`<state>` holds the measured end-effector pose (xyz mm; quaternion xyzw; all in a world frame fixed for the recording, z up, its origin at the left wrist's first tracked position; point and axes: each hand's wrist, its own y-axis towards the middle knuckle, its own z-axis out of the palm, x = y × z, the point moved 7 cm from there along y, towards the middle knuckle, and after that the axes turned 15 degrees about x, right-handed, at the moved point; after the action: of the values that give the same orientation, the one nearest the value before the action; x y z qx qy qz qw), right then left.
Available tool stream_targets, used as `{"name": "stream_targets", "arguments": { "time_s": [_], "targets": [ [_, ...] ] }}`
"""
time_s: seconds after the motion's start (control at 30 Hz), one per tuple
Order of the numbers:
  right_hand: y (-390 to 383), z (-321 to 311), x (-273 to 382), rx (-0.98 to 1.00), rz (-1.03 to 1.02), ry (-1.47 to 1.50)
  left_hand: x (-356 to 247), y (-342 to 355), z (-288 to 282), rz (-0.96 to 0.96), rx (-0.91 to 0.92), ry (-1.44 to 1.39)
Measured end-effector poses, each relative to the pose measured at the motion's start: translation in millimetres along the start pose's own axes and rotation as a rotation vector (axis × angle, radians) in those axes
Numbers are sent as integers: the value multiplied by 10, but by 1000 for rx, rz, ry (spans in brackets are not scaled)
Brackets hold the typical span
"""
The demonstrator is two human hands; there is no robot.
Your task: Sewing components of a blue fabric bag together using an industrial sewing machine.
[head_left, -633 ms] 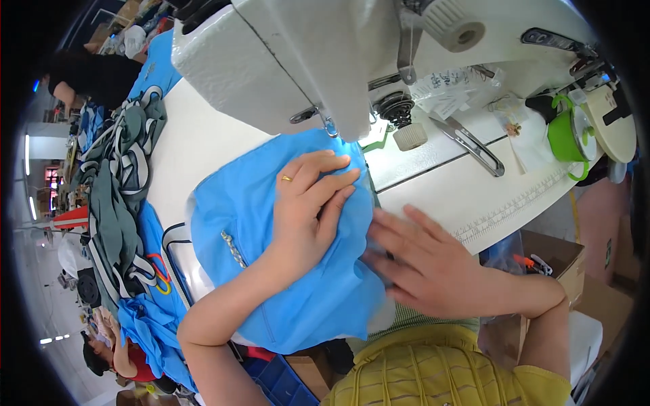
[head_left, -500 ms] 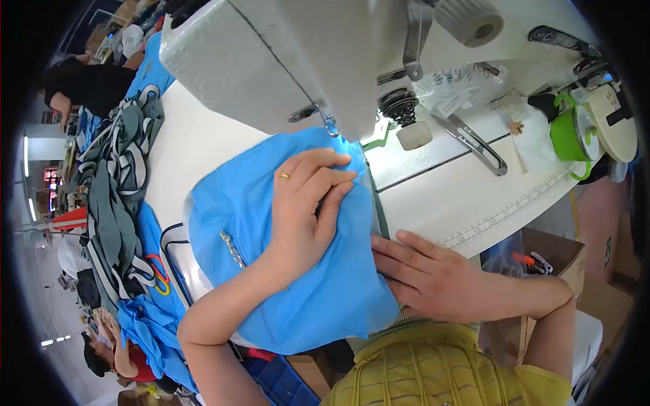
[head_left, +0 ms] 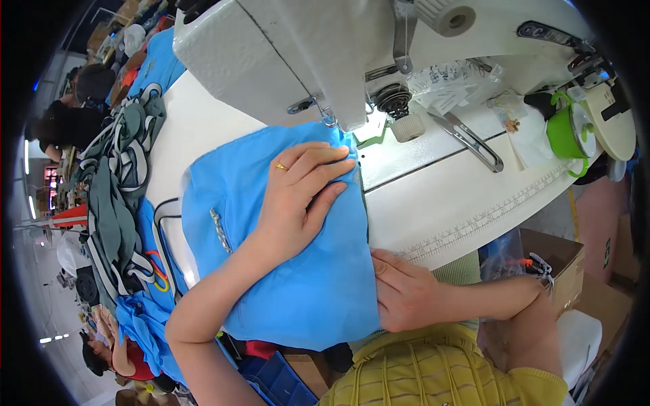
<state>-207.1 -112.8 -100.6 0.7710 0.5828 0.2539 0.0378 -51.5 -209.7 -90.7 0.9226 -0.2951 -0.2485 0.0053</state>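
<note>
A piece of blue fabric point(head_left: 305, 284) lies across the white sewing table, its far right corner under the lit needle area of a sewing machine point(head_left: 271, 61). My left hand point(head_left: 298, 189) rests on the cloth with fingers stretched towards the needle and pressing it down; a ring shows on one finger. At the near right edge of the fabric, my right hand point(head_left: 409, 291) has its fingers closed on the border, their tips partly hidden. A beaded-looking silvery strip point(head_left: 221, 230) shows on the cloth left of my left forearm.
Thread snips point(head_left: 467, 141) lie right of the needle, near a green lidded cup point(head_left: 567, 135). A printed ruler scale point(head_left: 487, 220) runs along the table edge. Grey-green garments with white trim point(head_left: 112, 196) are heaped on the left. Other people sit further left. A cardboard box point(head_left: 555, 260) stands below right.
The fabric's right edge now lies straighter and flatter. My right hand has moved slightly left and nearer me, its spread fingers closing on the edge. My left hand stays on the cloth.
</note>
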Motion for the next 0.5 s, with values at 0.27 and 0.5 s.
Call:
{"name": "stream_targets", "arguments": {
  "time_s": [0.27, 0.5],
  "targets": [
    [-76, -99, -4, -52, -37, -39, -72, -45, 28, 6, -15, -18],
    [-68, -118, -55, -100, -25, -40, -68, -10, 41, -4, 2, 25]
  ]
}}
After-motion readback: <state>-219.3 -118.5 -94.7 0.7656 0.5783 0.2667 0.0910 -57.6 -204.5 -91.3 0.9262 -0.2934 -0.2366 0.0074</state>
